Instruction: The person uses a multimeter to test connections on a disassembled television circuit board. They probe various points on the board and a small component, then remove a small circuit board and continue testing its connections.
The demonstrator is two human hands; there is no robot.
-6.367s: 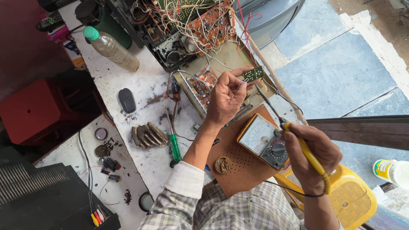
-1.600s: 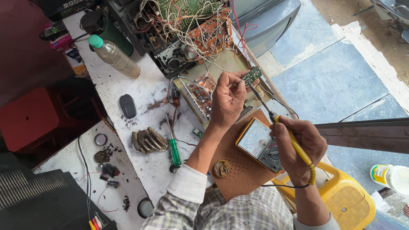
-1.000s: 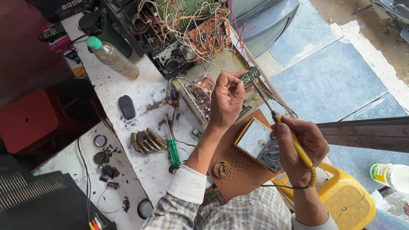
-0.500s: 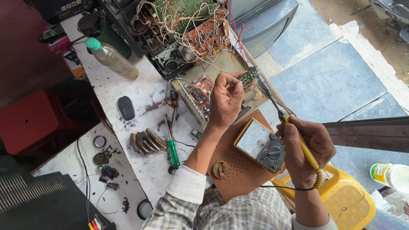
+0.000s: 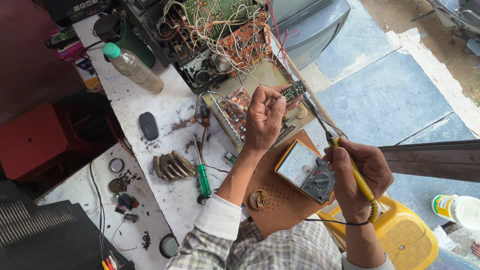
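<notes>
Left hand (image 5: pixel 264 120) raised over the bench, fingers pinched shut on a small green board (image 5: pixel 293 90), held up by one end so the rest sticks out to the right, clear of the bench. Right hand (image 5: pixel 357 175) closed in a fist around the yellow handle of a soldering iron (image 5: pixel 350 165); its dark shaft runs up and left, tip close to the small board. Contact cannot be told from here.

The small board looks light and stiff, thin, likely brittle at the joints and parts. Best held by its bare edges, as it is now, fingers off the soldered face. The iron is to be held by the yellow grip only; the metal end is probably hot.

Around the hands:
- Analog meter (image 5: pixel 307 170) with a dial, lying on a brown perforated panel (image 5: pixel 280 200), just near of the left hand.
- Small round tin (image 5: pixel 259 199) on the same panel, beside the left forearm.
- Green-handled screwdriver (image 5: pixel 202 175) on the white bench (image 5: pixel 165 115), left of the forearm.
- Open chassis (image 5: pixel 220 40) with orange boards and loose wires, far side.
- Plastic bottle (image 5: pixel 133 67) with green cap, far left.
- Yellow stool (image 5: pixel 405 240) near right, under the right wrist.
</notes>
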